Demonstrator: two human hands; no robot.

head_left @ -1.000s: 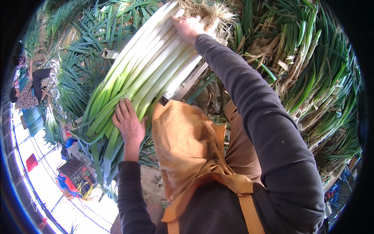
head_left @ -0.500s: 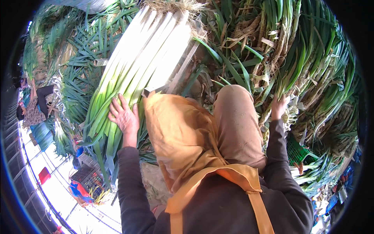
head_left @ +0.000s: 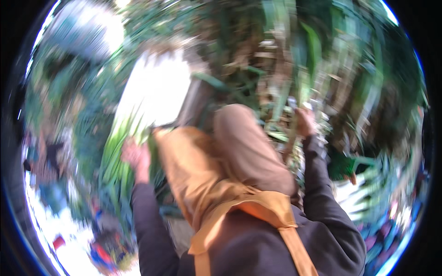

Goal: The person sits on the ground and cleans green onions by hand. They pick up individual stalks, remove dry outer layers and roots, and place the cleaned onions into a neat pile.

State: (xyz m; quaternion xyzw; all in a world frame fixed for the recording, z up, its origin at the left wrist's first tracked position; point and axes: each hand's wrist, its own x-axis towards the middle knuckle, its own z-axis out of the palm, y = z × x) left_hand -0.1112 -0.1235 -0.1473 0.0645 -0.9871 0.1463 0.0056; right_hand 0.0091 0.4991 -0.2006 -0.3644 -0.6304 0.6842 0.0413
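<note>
While I followed the head camera from a distance, the person's left hand [head_left: 136, 154] rested on the green leaves of a bundle of long white-stalked greens [head_left: 115, 140], its fingers [head_left: 128, 146] loose and uncurled on top. That bundle lay slanting across the left of centre, its pale roots [head_left: 168, 45] at the far end, its white shafts washed out by glare, beside a dull metal support [head_left: 189, 103]. Out to the right, beyond the bent knee [head_left: 235, 117], the right hand [head_left: 306, 122] reached to the near edge of a heap of leafy stalks [head_left: 343, 69]; its fingers looked bent, but through the blur I could not tell whether they grasped one. An orange apron [head_left: 191, 158] covered the left leg, and a green crate [head_left: 343, 168] sat just beside the right sleeve [head_left: 318, 177].
</note>
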